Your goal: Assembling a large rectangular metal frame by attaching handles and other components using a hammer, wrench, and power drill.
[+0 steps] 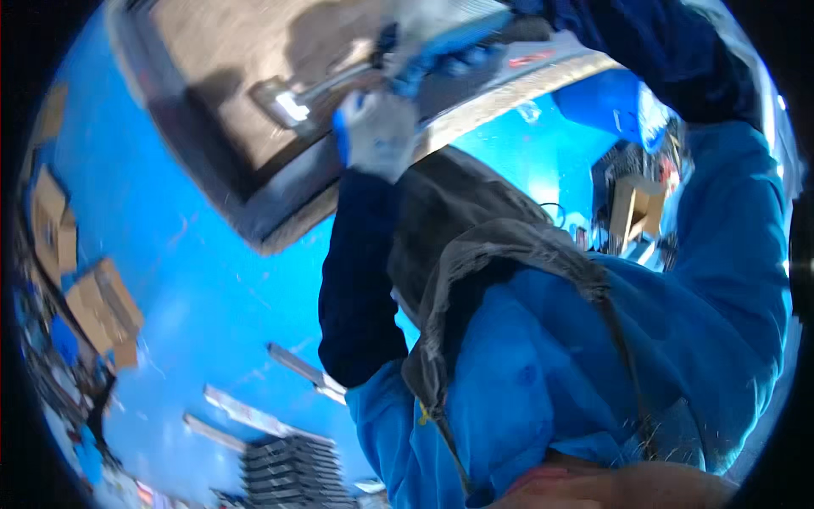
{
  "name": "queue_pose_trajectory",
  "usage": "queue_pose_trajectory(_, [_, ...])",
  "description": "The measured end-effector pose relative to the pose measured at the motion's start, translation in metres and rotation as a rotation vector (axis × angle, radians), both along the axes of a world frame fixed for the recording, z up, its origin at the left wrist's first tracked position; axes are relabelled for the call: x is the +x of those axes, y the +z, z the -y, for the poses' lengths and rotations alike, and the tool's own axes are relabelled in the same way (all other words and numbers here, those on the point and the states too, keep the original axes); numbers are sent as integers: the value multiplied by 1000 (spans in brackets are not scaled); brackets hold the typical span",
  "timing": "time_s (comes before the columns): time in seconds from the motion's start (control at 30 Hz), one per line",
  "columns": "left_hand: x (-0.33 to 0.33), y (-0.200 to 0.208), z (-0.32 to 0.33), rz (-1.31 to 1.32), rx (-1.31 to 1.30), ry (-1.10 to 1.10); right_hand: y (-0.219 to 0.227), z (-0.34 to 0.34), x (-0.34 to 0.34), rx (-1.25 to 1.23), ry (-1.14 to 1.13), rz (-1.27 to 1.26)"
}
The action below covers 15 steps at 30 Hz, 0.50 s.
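Note:
My left hand (379,136), in a white glove with blue on the fingers, is at the near edge of a dark-rimmed workbench (297,199). Its fingers look curled, and what they hold, if anything, is hidden. Just beyond it is a metal tool (291,106) with a shiny blocky head and a thin shaft, lying low over the brown bench top. The shaft runs toward my right hand (445,59), whose blue-gloved fingers look closed around its end. Motion blur smears this hand and hides the exact grip.
Blue floor surrounds the bench. Opened cardboard boxes (106,305) stand at the left. Dark stacked pieces (292,475) and long pale bars (246,411) lie at the lower left. A blue bin (598,106) and another carton (636,208) are at the right. A dark apron (458,212) covers my front.

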<state>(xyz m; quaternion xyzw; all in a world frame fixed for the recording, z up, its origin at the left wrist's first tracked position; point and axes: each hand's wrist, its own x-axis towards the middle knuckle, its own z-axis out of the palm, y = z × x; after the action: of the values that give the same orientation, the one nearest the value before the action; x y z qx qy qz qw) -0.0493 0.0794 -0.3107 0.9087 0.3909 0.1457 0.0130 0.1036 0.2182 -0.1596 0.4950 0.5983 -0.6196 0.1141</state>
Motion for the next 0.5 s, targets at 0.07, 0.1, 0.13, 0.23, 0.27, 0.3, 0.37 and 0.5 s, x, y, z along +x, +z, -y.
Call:
queue_pose_trajectory(0.07, [-5, -1, 1, -55, -38, 153, 19, 8, 35, 55, -99, 17])
queue_pose_trajectory(0.1, [1, -2, -1, -57, -27, 135, 34, 15, 61, 75, -163, 62])
queue_pose_trajectory(0.13, [0, 3, 1, -79, -25, 132, 50, 21, 81, 83, -213, 108])
queue_pose_trajectory(0.23, [27, 30, 3, -182, -130, 220, 103, 31, 168, 302, 74, 136])
queue_pose_trajectory(0.27, [30, 40, 9, -277, -137, 296, 96, 23, 208, 534, 497, -26])
queue_pose_trajectory(0.3, [57, 58, 4, -277, -208, 253, 116, 37, 232, 511, 511, 26])
queue_pose_trajectory(0.37, [100, 58, -3, -225, -163, 161, 104, 53, 262, 453, 531, 67])
queue_pose_trajectory(0.5, [141, 4, -19, -154, -99, 132, 51, 63, 314, 550, 632, -73])
